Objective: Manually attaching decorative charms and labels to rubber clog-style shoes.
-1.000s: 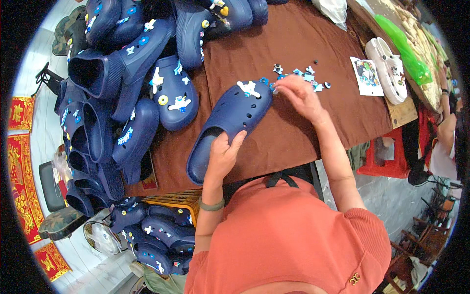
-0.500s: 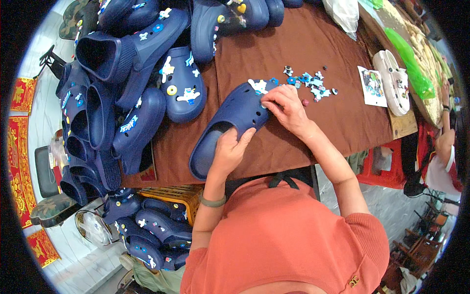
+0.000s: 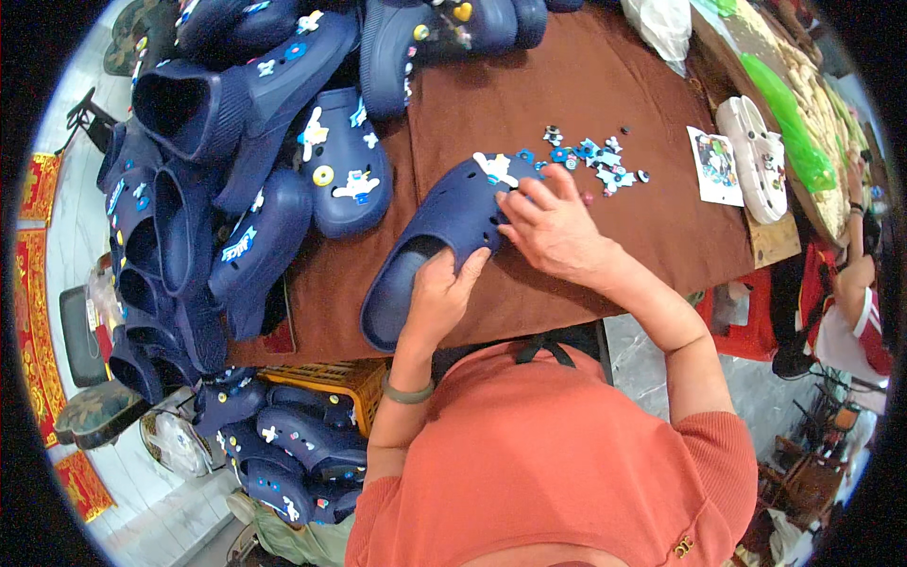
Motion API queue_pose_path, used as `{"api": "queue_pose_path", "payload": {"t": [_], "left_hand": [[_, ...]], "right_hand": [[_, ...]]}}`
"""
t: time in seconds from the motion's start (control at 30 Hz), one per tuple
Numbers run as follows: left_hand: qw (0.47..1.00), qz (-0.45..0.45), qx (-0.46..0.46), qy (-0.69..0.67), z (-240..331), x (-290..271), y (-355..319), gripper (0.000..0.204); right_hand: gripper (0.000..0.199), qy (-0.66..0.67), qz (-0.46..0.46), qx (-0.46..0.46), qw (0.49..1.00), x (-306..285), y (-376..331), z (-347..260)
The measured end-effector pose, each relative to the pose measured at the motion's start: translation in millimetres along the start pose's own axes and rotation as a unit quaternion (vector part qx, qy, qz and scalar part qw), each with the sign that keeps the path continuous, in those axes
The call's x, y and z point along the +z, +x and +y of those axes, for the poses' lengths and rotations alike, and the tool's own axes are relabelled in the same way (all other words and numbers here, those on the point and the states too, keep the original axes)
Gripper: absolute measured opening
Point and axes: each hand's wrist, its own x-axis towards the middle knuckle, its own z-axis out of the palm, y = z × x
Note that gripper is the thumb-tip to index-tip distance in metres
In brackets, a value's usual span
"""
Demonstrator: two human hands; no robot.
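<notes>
A navy clog (image 3: 427,219) lies tilted on the brown cloth, its toe toward the far right. My left hand (image 3: 442,288) grips it at the opening, fingers inside and thumb along the near side. My right hand (image 3: 553,222) is at the near side of the toe, its fingers bent against the clog; whatever is between them is hidden. On the clog's upper sit a white character charm (image 3: 494,170) and a blue flower charm (image 3: 525,156). Several loose charms (image 3: 605,163), blue, white and black, lie just beyond my right hand.
Decorated navy clogs (image 3: 346,170) are piled at the left, with more in a yellow crate (image 3: 354,378) below the table. A white clog (image 3: 756,156) stands beside a printed picture card (image 3: 715,165) at the right. A white plastic bag (image 3: 659,28) lies at the far edge.
My right hand has shifted slightly left and nearer along the clog's toe, its fingers now turned over more. My left hand keeps its hold. The view has shifted a little.
</notes>
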Motion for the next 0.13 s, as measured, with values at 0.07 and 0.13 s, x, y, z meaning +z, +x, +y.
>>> {"api": "queue_pose_path", "payload": {"t": [0.07,0.13], "left_hand": [[0.999,-0.017,-0.025,0.026,-3,0,1,0.031],[0.999,0.015,0.016,-0.035,-1,1,2,0.033]], "right_hand": [[0.021,0.003,0.0,0.003,1.0,7,1,-7],[0.042,-0.002,-0.003,0.024,1.0,14,-2,-14]]}}
